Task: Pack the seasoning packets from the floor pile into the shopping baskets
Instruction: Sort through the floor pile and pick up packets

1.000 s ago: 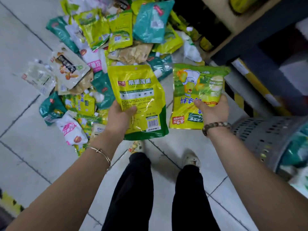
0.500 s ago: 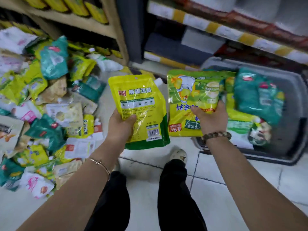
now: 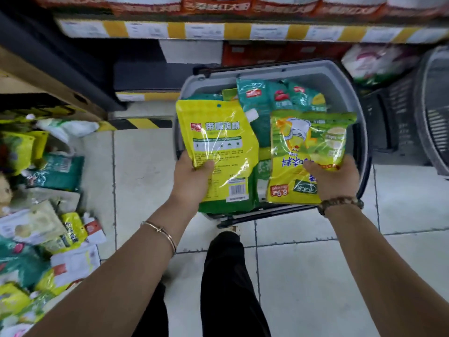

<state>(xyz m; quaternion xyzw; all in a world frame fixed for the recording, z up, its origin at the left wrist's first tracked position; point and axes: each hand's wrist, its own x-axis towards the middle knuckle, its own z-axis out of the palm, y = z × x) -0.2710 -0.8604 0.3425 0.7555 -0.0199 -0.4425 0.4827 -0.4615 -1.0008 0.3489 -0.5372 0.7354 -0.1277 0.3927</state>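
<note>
My left hand grips a yellow seasoning pouch with a green bottom, held over the left side of the grey shopping basket. My right hand grips a yellow-green seasoning packet printed with a chef, held upside down over the basket's right side. Teal and green packets lie inside the basket. The floor pile of packets spreads along the left edge of the view.
A second grey basket stands at the far right, with a dark perforated one beside it. Store shelving with yellow-and-white price strips runs behind. My legs stand on the white tiled floor.
The view has swung right from the pile to the basket. Both hands have carried their packets to a spot above the basket, which now sits directly under them.
</note>
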